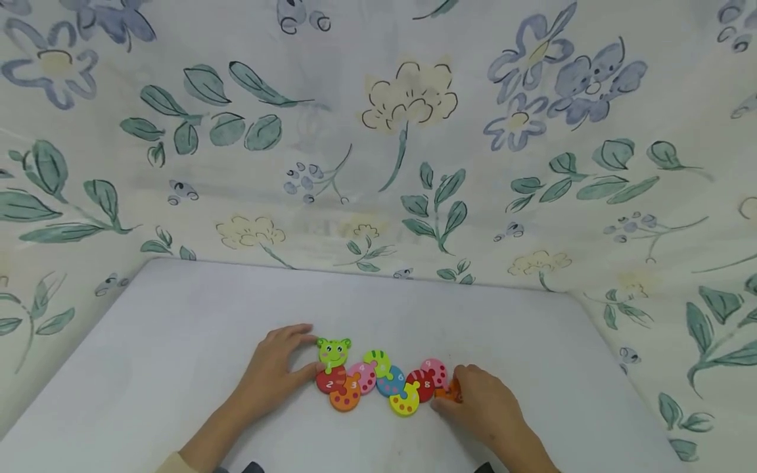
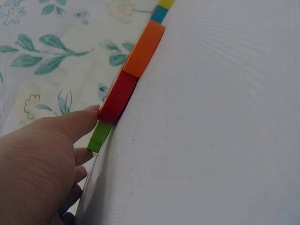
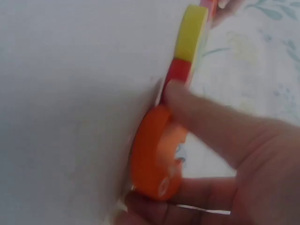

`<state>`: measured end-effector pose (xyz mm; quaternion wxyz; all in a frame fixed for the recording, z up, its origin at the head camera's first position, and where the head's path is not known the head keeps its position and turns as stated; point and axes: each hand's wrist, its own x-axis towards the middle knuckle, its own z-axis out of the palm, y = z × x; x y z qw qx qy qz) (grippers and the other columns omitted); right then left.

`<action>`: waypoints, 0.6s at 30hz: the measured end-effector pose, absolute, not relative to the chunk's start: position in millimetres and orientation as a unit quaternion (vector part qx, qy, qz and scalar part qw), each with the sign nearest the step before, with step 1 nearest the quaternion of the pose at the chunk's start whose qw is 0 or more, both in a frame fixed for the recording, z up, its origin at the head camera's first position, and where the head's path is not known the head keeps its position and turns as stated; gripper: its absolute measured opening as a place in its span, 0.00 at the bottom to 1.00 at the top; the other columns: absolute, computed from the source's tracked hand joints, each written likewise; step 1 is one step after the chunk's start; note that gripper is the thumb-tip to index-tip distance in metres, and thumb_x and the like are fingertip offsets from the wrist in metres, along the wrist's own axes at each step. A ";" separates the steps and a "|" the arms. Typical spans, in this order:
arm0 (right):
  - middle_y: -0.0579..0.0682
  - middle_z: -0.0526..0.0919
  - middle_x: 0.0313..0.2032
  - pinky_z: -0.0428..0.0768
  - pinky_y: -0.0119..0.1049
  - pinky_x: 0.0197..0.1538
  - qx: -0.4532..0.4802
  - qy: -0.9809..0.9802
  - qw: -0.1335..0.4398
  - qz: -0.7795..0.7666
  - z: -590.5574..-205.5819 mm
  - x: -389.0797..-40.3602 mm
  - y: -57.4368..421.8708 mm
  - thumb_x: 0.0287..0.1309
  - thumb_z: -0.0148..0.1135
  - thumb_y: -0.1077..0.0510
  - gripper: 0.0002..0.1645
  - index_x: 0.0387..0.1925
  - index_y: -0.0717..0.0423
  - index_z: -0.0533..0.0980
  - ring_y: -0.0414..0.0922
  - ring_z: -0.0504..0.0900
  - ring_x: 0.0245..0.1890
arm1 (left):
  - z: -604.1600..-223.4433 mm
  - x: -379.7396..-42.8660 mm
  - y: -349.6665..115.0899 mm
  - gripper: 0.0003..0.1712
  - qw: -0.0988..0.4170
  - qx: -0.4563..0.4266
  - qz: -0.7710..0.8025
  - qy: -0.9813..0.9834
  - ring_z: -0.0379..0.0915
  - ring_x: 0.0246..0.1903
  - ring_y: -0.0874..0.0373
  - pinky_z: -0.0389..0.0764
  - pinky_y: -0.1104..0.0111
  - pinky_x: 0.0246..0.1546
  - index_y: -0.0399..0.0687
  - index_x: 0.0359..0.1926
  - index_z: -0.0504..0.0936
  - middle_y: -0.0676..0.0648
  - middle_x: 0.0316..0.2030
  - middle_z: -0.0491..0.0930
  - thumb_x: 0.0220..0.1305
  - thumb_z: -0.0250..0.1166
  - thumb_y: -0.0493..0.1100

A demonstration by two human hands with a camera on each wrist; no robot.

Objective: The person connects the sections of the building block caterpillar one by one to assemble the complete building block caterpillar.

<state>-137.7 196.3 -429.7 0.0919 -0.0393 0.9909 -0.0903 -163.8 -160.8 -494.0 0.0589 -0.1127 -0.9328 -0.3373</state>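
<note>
A caterpillar number puzzle of colourful round pieces (image 1: 345,399) lies on the white table, with a green smiling head piece (image 1: 334,353) at its left end. My left hand (image 1: 278,368) holds that end, index fingertip by the head's ear and thumb by the red piece numbered 2 (image 1: 328,381). In the left wrist view the thumb meets the red piece's edge (image 2: 118,98). My right hand (image 1: 487,404) pinches an orange puzzle piece (image 3: 152,154) at the right end, beside the red piece numbered 8 (image 1: 418,387) and pink piece 9 (image 1: 436,371). The fingers partly hide the orange piece.
The white tabletop (image 1: 236,309) spreads around the puzzle. Behind and at both sides hangs a floral-patterned cloth (image 1: 331,164), meeting the table's back edge. A yellow piece (image 1: 405,402) sits lowest in the row, near the right hand.
</note>
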 end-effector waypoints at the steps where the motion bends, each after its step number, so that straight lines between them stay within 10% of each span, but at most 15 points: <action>1: 0.46 0.71 0.26 0.71 0.36 0.27 -0.043 0.992 0.088 -0.083 -429.9 -137.8 196.2 0.48 0.80 0.35 0.32 0.41 0.56 0.83 0.43 0.69 0.28 | -493.8 -163.3 -161.1 0.31 0.058 -0.112 -0.338 -0.933 0.62 0.72 0.40 0.61 0.35 0.69 0.50 0.63 0.82 0.46 0.69 0.74 0.62 0.77 0.56; 18: 0.53 0.76 0.42 0.88 0.44 0.39 -0.085 0.992 0.087 -0.037 -437.5 -142.0 191.8 0.55 0.76 0.34 0.43 0.61 0.60 0.81 0.48 0.73 0.40 | -491.4 -158.8 -166.4 0.30 0.061 -0.102 -0.343 -0.932 0.61 0.72 0.41 0.60 0.35 0.69 0.52 0.62 0.83 0.48 0.70 0.73 0.62 0.76 0.56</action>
